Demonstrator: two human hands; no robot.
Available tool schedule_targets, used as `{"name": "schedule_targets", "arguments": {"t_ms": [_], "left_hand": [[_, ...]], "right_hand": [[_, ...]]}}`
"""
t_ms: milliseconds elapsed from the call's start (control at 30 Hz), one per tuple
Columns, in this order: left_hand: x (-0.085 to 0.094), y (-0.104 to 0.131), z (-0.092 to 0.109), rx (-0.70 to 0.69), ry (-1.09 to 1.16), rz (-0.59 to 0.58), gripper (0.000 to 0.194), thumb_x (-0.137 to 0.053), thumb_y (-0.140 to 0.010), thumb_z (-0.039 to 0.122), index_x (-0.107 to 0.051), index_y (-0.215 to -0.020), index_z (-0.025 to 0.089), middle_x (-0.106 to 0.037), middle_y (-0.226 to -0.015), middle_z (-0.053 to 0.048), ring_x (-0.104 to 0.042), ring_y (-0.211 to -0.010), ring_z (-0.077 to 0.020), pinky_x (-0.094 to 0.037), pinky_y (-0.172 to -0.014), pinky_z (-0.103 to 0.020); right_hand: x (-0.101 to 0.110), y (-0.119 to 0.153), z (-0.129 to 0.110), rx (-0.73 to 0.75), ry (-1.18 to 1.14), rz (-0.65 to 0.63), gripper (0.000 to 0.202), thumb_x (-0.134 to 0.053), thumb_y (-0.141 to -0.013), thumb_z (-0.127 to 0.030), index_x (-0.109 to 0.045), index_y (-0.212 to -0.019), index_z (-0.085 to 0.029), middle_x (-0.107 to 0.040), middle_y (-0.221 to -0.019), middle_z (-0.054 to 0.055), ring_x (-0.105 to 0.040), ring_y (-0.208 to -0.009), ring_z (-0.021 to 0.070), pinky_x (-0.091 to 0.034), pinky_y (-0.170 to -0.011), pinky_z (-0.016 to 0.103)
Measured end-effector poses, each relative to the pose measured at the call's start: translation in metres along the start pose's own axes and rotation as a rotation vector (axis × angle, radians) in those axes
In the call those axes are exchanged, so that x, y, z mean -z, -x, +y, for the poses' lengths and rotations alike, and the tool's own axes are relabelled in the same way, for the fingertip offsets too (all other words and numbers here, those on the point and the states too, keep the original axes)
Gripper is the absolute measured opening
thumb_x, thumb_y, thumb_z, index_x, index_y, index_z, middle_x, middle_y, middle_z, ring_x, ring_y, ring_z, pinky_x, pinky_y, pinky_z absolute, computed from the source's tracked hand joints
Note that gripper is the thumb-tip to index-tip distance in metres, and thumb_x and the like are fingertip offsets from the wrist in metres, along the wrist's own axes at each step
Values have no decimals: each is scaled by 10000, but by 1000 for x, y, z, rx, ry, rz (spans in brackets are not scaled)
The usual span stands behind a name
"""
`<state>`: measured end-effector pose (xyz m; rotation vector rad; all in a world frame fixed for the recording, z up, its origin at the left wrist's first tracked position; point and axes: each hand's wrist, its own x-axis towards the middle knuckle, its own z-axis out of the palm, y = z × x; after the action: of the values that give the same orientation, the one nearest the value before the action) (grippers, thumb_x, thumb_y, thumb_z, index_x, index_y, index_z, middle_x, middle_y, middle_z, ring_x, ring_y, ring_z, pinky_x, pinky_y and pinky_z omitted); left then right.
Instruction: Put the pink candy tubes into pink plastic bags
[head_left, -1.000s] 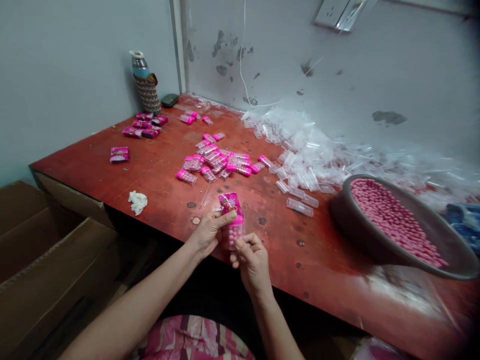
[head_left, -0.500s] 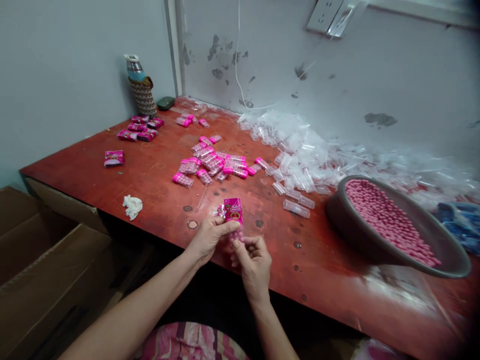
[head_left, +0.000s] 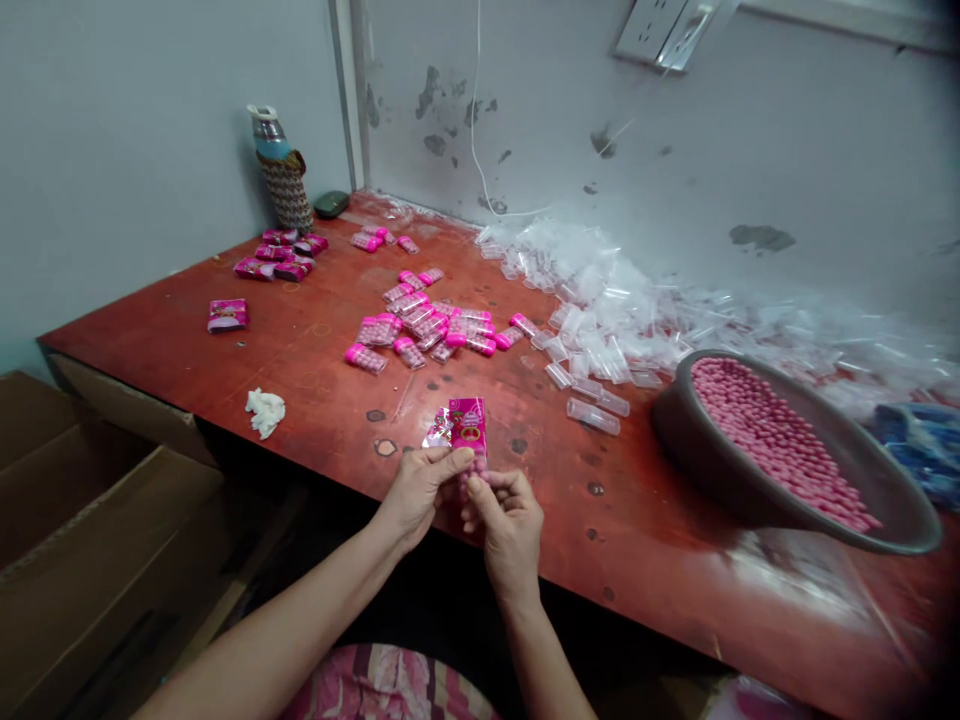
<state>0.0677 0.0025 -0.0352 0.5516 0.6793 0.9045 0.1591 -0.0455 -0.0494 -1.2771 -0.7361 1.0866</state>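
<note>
in the head view, the left hand (head_left: 417,492) pinched a pink printed packet (head_left: 468,420) and the ball-filled tube (head_left: 474,467) under it; the right hand (head_left: 511,520) gripped the tube lower down. this tube was left of the gray bowl (head_left: 679,445). clear tubes (head_left: 615,300) were heaped behind the bowl, pink-capped tubes (head_left: 427,325) farther left of it.

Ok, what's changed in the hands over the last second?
The wrapper has shifted slightly right and down in the picture, and a shiny flap now sticks out on its left. The held bottle no longer shows its pink cap. Nothing was let go: the left hand and right hand keep their hold. The filled bottles and basin stayed put.
</note>
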Motion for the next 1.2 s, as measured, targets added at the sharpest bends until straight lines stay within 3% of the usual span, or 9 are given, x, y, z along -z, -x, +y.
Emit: {"name": "schedule_targets", "arguments": {"t_ms": [167, 400, 467, 600, 667, 1000, 1200], "left_hand": [[5, 3, 6, 24, -65, -25, 200, -653, -669, 265, -651, -709, 69, -600, -562, -49, -540, -460, -108, -455, -472, -223], [8, 3, 3, -2, 108, 78, 323, -539, -751, 391, -653, -761, 89, -661, -730, -115, -616, -650, -170, -494, -631, -281], [8, 3, 3, -75, -14, 99, 292, -558, -740, 367, -659, -792, 98, -667, -752, -104, -619, -679, -178, -491, -653, -288], [10, 6, 6, -386, -539, 232, 187, -629, -680, 277, -682, -810, 153, -682, -783, -38, -612, -724, -168, -463, -700, -252], [11, 7, 8, -475, -723, 268, 167, -613, -694, 261, -686, -816, 174, -686, -787, -21, -612, -722, -162, -457, -690, -240], [10, 10, 11, -713, -1130, 285, 158, -513, -759, 179, -640, -666, 172, -622, -587, 25, -540, -514, -87, -403, -568, -192], [11, 11, 10, -830, -1179, 267, 141, -501, -764, 157, -629, -708, 179, -637, -634, 9, -562, -553, -95, -418, -581, -193]], "right_hand": [[0, 0, 6, -99, -243, -26, 168, -627, -719, -279, -509, -708, -160, -582, -572, -26, -448, -376, 45, -336, -333, 132], [1, -3, 2, -158, -360, -36, 147, -636, -708, -248, -527, -670, -157, -555, -511, -44, -422, -355, 25, -318, -328, 107], [1, -5, 3, -161, -403, -30, 143, -639, -705, -236, -531, -663, -152, -559, -537, -41, -420, -365, 17, -313, -329, 100], [0, -5, 5, -183, -437, -20, 141, -644, -698, -226, -529, -675, -147, -566, -569, -34, -430, -378, 17, -305, -323, 96], [0, -5, 5, -172, -420, -17, 144, -643, -702, -230, -526, -683, -148, -573, -574, -29, -443, -383, 24, -317, -326, 100], [1, -3, 4, -167, -406, -45, 141, -651, -696, -218, -535, -665, -144, -573, -563, -30, -441, -371, 17, -305, -309, 87], [-2, -3, 0, -325, -557, -49, 138, -662, -663, -197, -539, -646, -137, -574, -548, -30, -409, -353, -2, -277, -295, 61]]}}
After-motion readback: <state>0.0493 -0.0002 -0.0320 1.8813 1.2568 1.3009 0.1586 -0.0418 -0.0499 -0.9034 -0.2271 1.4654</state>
